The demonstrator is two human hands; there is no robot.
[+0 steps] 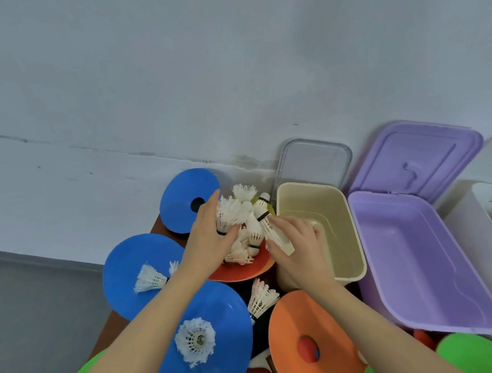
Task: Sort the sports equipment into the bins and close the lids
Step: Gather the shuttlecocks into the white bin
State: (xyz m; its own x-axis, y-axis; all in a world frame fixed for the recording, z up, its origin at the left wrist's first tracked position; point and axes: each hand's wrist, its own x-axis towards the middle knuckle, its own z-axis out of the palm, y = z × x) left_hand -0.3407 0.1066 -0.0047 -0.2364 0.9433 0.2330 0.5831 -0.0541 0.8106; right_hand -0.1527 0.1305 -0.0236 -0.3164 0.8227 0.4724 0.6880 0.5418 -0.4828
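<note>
1. My left hand (211, 240) curls around a bunch of white shuttlecocks (235, 217) piled between my hands.
2. My right hand (298, 247) pinches one shuttlecock (276, 231) from that pile.
3. The open beige bin (331, 208) stands just right of my right hand, the purple bin (409, 245) beyond it.

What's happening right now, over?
Both hands gathering shuttlecocks: left hand grips a bunch, right hand pinches one. Cream bin beside, open, empty. Nothing blocking.
</note>
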